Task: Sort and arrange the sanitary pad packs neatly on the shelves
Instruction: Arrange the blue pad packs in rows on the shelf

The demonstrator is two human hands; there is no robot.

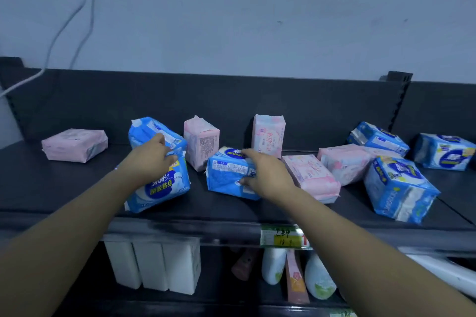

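Several blue and pink sanitary pad packs lie scattered on the dark top shelf [64, 188]. My left hand [152, 159] grips the top of a blue pack [162, 185] that stands tilted at the shelf's front left; another blue pack [152, 132] leans just behind it. My right hand [265, 175] holds the right end of a blue pack [226, 177] lying in the middle. Two pink packs stand upright behind, one [201, 141] between my hands and one [268, 134] against the back panel.
A pink pack [74, 145] lies flat at far left. Pink packs [311, 175] [345, 162] and blue packs [396, 188] [378, 137] [445, 150] crowd the right side. The lower shelf holds white boxes [152, 262] and bottles [319, 280]. A price tag [280, 237] is on the shelf edge.
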